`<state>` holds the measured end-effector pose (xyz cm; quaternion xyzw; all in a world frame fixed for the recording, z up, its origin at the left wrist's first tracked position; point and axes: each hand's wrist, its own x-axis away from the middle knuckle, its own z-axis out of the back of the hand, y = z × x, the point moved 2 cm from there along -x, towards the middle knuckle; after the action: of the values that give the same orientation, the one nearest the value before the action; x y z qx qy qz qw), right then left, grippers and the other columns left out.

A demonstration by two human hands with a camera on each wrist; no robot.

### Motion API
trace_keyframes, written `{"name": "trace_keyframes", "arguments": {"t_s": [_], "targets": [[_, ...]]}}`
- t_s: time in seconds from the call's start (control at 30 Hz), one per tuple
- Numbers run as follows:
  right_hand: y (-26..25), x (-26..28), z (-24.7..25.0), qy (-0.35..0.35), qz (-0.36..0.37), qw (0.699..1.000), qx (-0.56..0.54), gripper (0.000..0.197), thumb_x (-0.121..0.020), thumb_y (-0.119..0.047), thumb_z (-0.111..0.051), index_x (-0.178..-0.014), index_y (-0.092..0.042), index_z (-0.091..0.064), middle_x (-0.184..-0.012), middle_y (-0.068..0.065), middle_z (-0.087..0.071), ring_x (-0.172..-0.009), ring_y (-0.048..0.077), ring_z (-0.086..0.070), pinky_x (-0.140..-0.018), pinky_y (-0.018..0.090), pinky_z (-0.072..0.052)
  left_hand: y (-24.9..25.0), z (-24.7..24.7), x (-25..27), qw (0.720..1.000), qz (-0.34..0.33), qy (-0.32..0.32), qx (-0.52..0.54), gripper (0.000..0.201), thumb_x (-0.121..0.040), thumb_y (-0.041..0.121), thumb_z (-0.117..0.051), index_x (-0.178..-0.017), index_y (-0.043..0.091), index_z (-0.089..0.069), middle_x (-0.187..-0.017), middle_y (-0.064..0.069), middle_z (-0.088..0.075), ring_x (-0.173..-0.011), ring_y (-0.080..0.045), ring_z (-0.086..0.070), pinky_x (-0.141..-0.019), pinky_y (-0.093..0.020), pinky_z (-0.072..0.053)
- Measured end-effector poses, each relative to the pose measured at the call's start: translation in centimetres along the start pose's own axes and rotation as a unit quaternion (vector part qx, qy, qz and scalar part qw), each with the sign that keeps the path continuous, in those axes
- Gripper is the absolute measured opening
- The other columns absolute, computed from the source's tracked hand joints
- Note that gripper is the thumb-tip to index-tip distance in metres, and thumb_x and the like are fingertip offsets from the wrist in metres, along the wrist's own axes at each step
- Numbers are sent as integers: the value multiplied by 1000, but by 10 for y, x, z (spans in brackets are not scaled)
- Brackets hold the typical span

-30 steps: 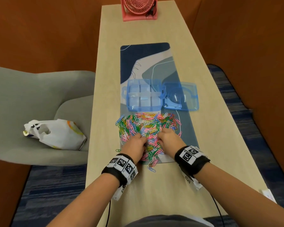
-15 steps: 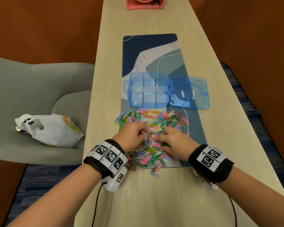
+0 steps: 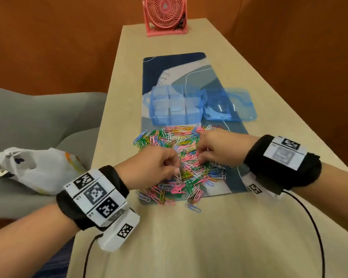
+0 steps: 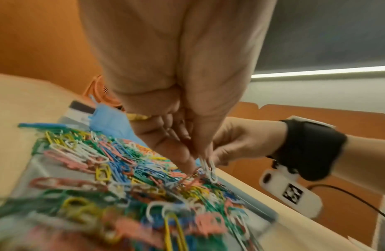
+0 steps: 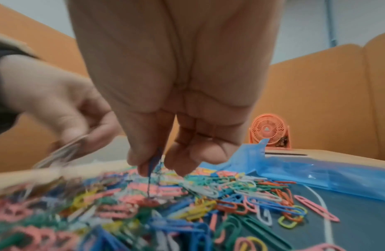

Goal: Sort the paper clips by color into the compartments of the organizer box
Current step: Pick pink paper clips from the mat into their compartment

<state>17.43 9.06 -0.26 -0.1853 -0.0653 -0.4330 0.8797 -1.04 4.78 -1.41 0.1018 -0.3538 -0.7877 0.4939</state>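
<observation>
Sorting has barely begun, in my judgement. The organizer box [image 3: 174, 106] lies open on the desk mat [image 3: 169, 65], toward the mat's far half, its lid [image 3: 230, 106] folded out flat toward the right edge of the desk [image 3: 219, 237]. No clip is visible in any compartment from the head view; the translucent walls leave some doubt about the far cells.

The mixed pile of paper clips [image 3: 181, 161] covers the near half of the mat, just beside the box's near wall. Pink, green, blue, yellow, white and orange clips lie tangled together, and a few strays, a blue one among them, have spilled past the mat's near edge onto the bare desk.

Left hand [image 3: 157, 167]: fingers curled, thumb and forefinger pinching a small bunch of white clips [image 4: 207, 167] just above the pile. Right hand [image 3: 219, 149]: fingers curled down into the pile, thumb and forefinger pinching a blue clip [image 5: 154, 163] that hangs toward the heap; whether more clips trail from it cannot be told through the blur.

Remaining work: effectively the whole pile. Each colour has yet to be gathered and dropped into its own compartment.

Also present: a pink fan [image 3: 165, 16] at the desk's far end, and a white plastic bag [image 3: 38, 169] on the grey chair [image 3: 38, 113] off the left edge.
</observation>
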Motion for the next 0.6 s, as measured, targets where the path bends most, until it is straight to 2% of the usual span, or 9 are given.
{"name": "trace_keyframes", "arguments": {"t_s": [0.1,0.17,0.3,0.4,0.5,0.6], "targets": [[-11,15,-4,31,-10,999,-24,18,-93,-26,-58,-85,-13,-68,-78,-1,-64,-73,15,-57,-67,27,-41,-4,-9,30,999,-19,46,4,22,-87,11,-65,-74,26,-56,-67,9,-60,-57,1,-50,-59,-16,-41],[-18,25,-7,44,-16,998,-42,17,-92,-23,-59,-82,-12,-67,-73,-3,-64,-68,12,-56,-64,25,-40,-7,-11,45,996,-16,82,25,17,-86,12,-66,-75,23,-59,-68,7,-61,-60,-3,-50,-63,-25,-44],[-29,34,-13,55,-18,997,-57,29,-93,-23,-58,-65,-21,-56,-63,-8,-56,-59,4,-49,-56,20,-36,-7,-12,52,983,-11,175,59,14,-86,10,-67,-76,17,-59,-69,3,-64,-64,-12,-57,-66,-30,-47],[-28,34,-14,66,-24,996,-61,24,-94,-24,-56,-75,-11,-65,-71,-2,-64,-66,10,-56,-61,22,-43,-6,-15,46,971,-9,229,72,16,-85,10,-69,-76,18,-57,-70,3,-61,-65,-13,-55,-65,-29,-47],[-17,30,-15,70,-30,991,-108,22,-92,-22,-57,-77,-10,-68,-69,-4,-70,-63,5,-62,-61,20,-48,-6,-17,40,971,-10,227,80,15,-86,7,-64,-83,20,-59,-74,3,-60,-67,-11,-56,-68,-27,-48],[-10,25,-13,51,-18,990,-129,24,-92,-21,-58,-74,-10,-69,-66,-6,-70,-57,2,-60,-61,20,-50,3,-8,38,982,-1,183,43,14,-87,8,-62,-85,22,-62,-71,7,-60,-62,-5,-52,-63,-20,-45]]}}
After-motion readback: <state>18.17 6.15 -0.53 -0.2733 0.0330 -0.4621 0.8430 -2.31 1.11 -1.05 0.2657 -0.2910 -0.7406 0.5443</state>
